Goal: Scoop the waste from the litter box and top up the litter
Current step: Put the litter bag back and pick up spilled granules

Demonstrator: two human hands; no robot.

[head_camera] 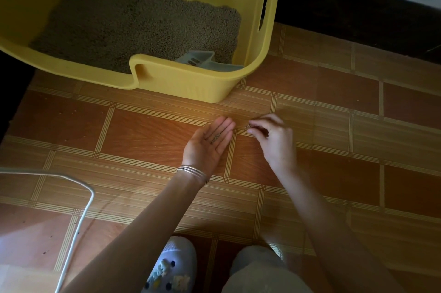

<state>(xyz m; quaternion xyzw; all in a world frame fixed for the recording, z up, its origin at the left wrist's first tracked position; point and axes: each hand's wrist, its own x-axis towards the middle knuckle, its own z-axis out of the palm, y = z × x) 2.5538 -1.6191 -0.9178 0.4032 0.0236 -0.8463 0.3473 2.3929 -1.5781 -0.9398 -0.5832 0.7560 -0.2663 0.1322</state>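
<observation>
Head view: left hand (207, 142) flat, palm up, fingers straight, few round palm pellets (216, 137) lying on it. Right hand (274, 140) just beside left fingertips, curled fingers pinching stray pellets (248, 126) over glossy wood-grain floor (143, 135). Beyond fingertips: smooth yellow plastic litter box (181, 83), coarse grey-brown litter (133, 25), grey plastic scoop (202, 60) in near corner.

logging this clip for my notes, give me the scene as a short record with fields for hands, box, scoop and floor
left hand: palm up, fingers straight, litter grains lying on it
right hand: fingertips pinch more grains at the floor
litter box: yellow, on the floor beyond the hands
litter: covers the box's bottom
scoop: grey, inside the box at its near right corner, no hand on it
left wrist: silver bangles
</observation>
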